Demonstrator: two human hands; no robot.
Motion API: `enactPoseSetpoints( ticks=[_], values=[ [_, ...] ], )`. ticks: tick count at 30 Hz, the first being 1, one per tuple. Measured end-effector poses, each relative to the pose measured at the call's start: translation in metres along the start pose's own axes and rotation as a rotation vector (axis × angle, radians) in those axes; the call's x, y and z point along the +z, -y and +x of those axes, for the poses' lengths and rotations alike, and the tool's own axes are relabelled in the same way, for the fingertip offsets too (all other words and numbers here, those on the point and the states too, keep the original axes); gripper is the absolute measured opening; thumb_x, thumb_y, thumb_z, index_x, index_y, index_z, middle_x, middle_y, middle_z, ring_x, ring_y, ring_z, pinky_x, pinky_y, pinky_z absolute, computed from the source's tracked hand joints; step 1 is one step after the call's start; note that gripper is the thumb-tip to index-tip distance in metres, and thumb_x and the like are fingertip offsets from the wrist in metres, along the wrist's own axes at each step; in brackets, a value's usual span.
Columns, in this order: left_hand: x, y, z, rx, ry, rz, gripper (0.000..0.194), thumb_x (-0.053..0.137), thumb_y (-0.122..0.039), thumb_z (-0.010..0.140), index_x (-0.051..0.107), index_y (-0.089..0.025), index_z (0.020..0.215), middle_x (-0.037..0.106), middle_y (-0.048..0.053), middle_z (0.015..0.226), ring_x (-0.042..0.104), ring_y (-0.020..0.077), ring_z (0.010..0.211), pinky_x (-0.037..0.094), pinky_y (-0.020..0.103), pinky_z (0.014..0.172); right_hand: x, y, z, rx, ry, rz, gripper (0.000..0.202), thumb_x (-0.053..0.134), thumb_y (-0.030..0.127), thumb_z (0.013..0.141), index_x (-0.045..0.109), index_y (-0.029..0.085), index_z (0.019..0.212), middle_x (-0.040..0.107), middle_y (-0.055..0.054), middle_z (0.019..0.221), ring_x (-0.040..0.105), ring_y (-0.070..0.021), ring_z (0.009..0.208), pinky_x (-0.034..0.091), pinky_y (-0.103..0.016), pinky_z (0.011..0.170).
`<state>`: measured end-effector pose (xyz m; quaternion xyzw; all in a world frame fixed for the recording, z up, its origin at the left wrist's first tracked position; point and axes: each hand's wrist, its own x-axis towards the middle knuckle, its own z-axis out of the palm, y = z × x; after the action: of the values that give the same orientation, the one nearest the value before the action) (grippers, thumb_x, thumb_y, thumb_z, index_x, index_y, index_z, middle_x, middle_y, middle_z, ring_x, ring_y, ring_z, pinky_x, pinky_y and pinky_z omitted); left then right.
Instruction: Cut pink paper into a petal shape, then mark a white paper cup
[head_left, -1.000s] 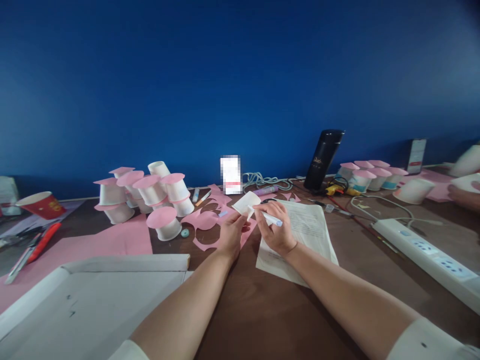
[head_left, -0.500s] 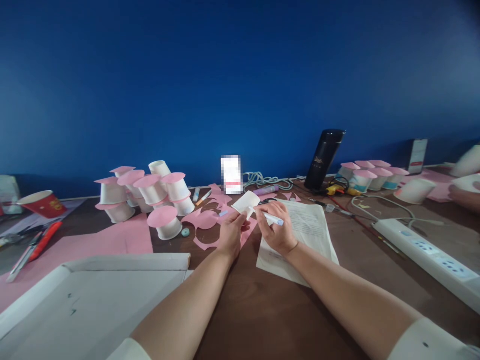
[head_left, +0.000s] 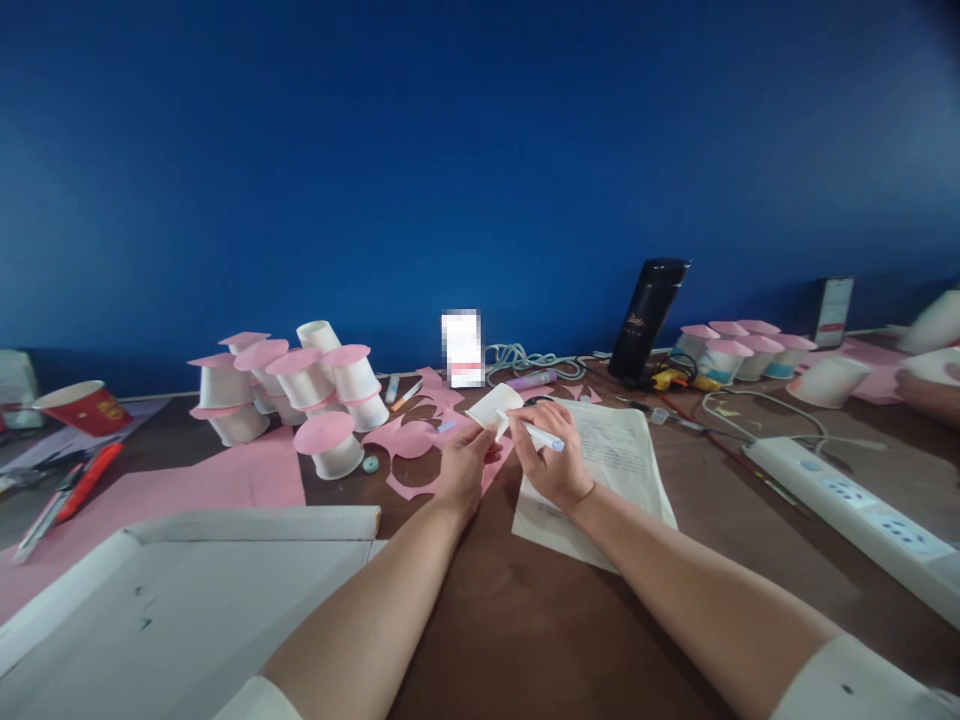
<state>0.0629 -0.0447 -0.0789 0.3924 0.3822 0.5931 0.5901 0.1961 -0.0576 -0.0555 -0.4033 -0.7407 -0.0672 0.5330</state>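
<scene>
My left hand (head_left: 465,465) holds a small white paper piece (head_left: 493,407) between its fingers, just above the pink scraps. A white marker with a pale purple end (head_left: 541,435) is gripped in my right hand (head_left: 556,460), its tip at the lower right edge of the white piece. Under and beside my right hand lies a printed sheet (head_left: 622,450). Cut pink paper scraps (head_left: 409,438) lie left of my left hand. Further left stand white paper cups topped with pink discs (head_left: 330,455), some of them stacked.
A white tray-like box (head_left: 247,525), red cup (head_left: 84,407) and red-handled cutter (head_left: 90,485) are at the left. Behind stand a phone (head_left: 464,350) and black flask (head_left: 649,320). At right are a power strip (head_left: 862,500), cables, more cups (head_left: 759,358) and another person's hand (head_left: 930,395).
</scene>
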Motion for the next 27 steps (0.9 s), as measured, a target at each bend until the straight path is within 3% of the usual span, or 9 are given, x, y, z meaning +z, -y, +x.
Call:
enactPoseSetpoints(
  ticks=[13,27],
  values=[
    [0.0031,-0.0043,-0.0027,-0.013,-0.03,-0.143,0.021,0.076,-0.031,0.064,0.066,-0.014,0.068,0.054,-0.001,0.06,0.05,0.0089,0.06,0.04,0.024,0.062,-0.0031,0.0007,0.001,0.006,-0.021,0.038,0.012,0.048,0.022,0.092,0.06,0.022,0.093,0.068,-0.004,0.087,0.061,-0.0186,0.082,0.041,-0.04,0.089],
    [-0.0008,-0.0003,-0.0005,-0.003,0.015,-0.062,0.023,0.075,-0.036,0.068,0.069,-0.015,0.073,0.055,0.0,0.065,0.052,0.0101,0.063,0.041,0.025,0.063,-0.0006,0.0006,-0.0017,-0.016,0.017,0.047,0.01,0.049,0.022,0.092,0.059,0.022,0.093,0.069,-0.003,0.089,0.062,-0.0182,0.083,0.039,-0.04,0.093]
  ],
)
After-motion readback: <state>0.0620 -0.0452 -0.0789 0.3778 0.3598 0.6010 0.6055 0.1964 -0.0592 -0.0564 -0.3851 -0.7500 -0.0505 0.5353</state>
